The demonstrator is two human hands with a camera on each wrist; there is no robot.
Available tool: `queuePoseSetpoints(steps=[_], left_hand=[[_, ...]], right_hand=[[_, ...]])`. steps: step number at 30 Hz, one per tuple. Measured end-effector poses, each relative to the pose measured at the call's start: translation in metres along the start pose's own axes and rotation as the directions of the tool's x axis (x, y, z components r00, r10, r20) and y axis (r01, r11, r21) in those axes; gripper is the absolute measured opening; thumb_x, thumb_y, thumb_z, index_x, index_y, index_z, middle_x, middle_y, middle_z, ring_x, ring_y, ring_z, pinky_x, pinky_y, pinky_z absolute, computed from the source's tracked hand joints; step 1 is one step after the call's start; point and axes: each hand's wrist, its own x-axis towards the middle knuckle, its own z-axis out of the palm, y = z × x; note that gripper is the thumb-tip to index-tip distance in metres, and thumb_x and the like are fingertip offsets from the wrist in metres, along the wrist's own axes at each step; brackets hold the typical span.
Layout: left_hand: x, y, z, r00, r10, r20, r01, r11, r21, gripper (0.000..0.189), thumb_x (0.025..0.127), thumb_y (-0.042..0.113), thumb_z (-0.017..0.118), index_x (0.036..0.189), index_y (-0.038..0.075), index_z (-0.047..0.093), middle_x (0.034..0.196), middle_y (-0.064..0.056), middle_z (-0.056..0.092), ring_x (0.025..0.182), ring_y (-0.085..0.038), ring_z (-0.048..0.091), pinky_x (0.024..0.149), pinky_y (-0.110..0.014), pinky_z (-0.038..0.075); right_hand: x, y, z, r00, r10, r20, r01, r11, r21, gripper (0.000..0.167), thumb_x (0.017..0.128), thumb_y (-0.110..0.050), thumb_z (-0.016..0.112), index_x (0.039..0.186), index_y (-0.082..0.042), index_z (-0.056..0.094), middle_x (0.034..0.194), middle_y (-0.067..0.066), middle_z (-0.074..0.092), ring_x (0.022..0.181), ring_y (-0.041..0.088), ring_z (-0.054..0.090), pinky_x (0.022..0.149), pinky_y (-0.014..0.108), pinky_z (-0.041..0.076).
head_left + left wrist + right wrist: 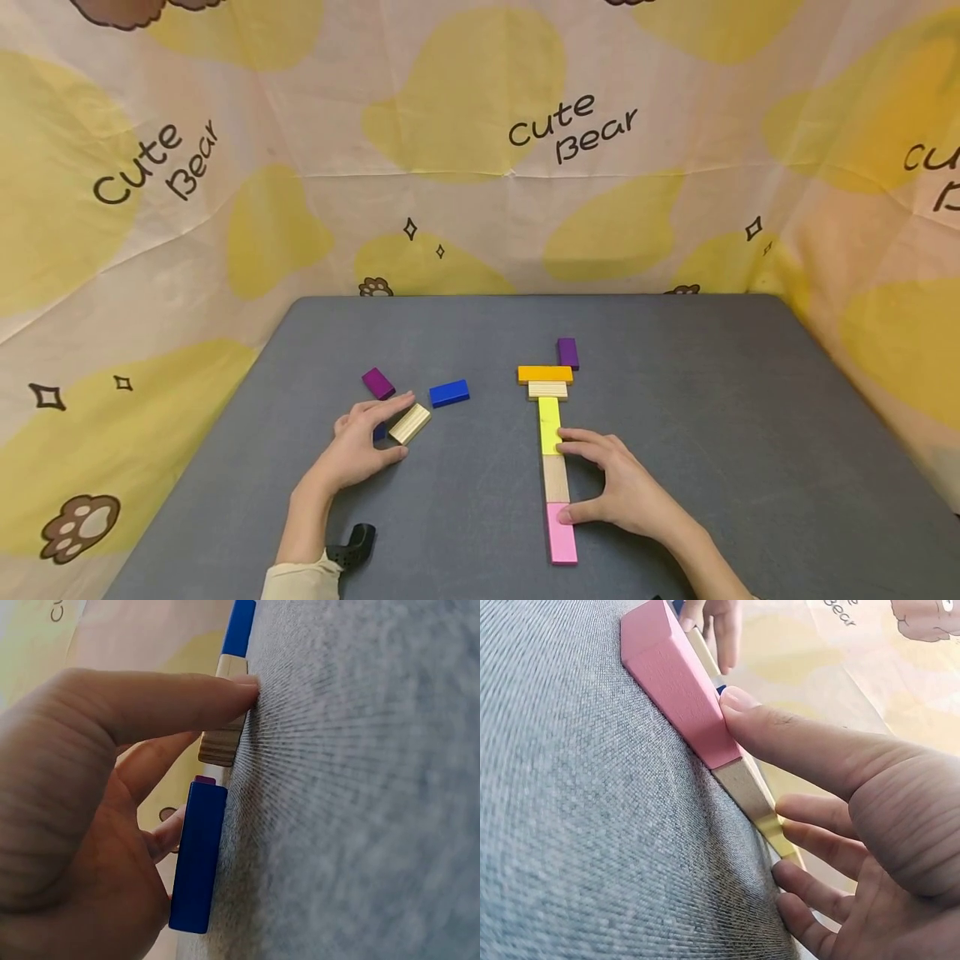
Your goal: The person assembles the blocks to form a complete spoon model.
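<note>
On woven grey cloth (712,375), an oblong yellow block (549,421) lies end to end with a pale wooden block (556,479) on its near side, then a pink block (562,542). Right of the yellow block, the right hand (630,492) is spread wide, thumb against the pink block, fingertips at the yellow one, gripping nothing. Left of the yellow block, the left hand (356,450) parts thumb and forefinger around a streaky-grained block (410,424); contact is unclear.
</note>
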Motion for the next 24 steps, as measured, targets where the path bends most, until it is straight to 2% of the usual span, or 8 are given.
queuePoseSetpoints(steps=[4,10,13,16,20,24], left_hand=[[0.0004,-0.0002,0.0002,1.000,-0.011,0.020,0.011,1.000,-0.005,0.077,0.081,0.009,0.080,0.148,0.026,0.047,0.148,0.000,0.046,0.134,-0.029,0.028,0.102,-0.065,0.003],[-0.0011,0.0014,-0.0001,0.997,-0.067,0.037,0.068,0.997,-0.026,0.071,0.082,0.011,0.078,0.146,0.026,0.050,0.143,-0.017,0.042,0.136,-0.037,0.020,0.100,-0.068,0.005],[-0.0017,0.0010,-0.0003,0.997,-0.076,0.033,0.077,0.997,-0.031,0.068,0.082,0.012,0.078,0.144,0.026,0.053,0.142,-0.019,0.042,0.135,-0.039,0.020,0.099,-0.068,0.007],[-0.0018,-0.0003,-0.0002,0.998,-0.060,0.025,0.061,0.998,-0.029,0.067,0.082,0.012,0.078,0.143,0.025,0.054,0.140,-0.017,0.045,0.134,-0.036,0.023,0.100,-0.066,0.006],[-0.0017,-0.0009,0.0004,1.000,-0.020,-0.002,0.020,0.999,-0.030,0.064,0.081,0.011,0.081,0.139,0.023,0.058,0.133,-0.007,0.055,0.127,-0.030,0.034,0.101,-0.064,0.005],[-0.0017,0.0002,-0.0005,1.000,0.002,-0.022,-0.002,1.000,-0.012,0.059,0.078,0.014,0.084,0.133,0.021,0.063,0.116,0.004,0.063,0.114,-0.024,0.043,0.100,-0.063,0.007]], right_hand=[[0.0002,-0.0002,0.0001,1.000,-0.005,-0.002,0.005,1.000,-0.002,0.081,0.060,-0.049,0.091,0.131,-0.022,0.063,0.143,-0.012,0.047,0.121,0.014,0.040,0.097,0.047,0.041],[0.0002,0.0001,0.0012,1.000,0.005,0.001,-0.005,1.000,-0.006,0.082,0.060,-0.051,0.091,0.131,-0.023,0.063,0.143,-0.013,0.047,0.120,0.014,0.041,0.096,0.047,0.041],[0.0003,0.0000,0.0018,1.000,0.009,0.002,-0.009,1.000,-0.010,0.082,0.060,-0.053,0.091,0.131,-0.023,0.063,0.143,-0.014,0.047,0.120,0.015,0.041,0.096,0.047,0.041],[0.0003,-0.0001,0.0018,1.000,0.005,-0.002,-0.005,1.000,-0.012,0.082,0.059,-0.054,0.090,0.131,-0.023,0.064,0.143,-0.014,0.047,0.120,0.015,0.041,0.096,0.047,0.041],[-0.0004,-0.0003,0.0016,1.000,-0.001,-0.004,0.001,1.000,-0.014,0.083,0.059,-0.053,0.091,0.131,-0.022,0.064,0.142,-0.013,0.047,0.120,0.014,0.041,0.096,0.046,0.041],[-0.0005,-0.0009,0.0014,1.000,0.000,-0.002,0.000,1.000,-0.017,0.082,0.059,-0.052,0.091,0.131,-0.023,0.064,0.142,-0.013,0.047,0.119,0.014,0.041,0.096,0.046,0.041]])
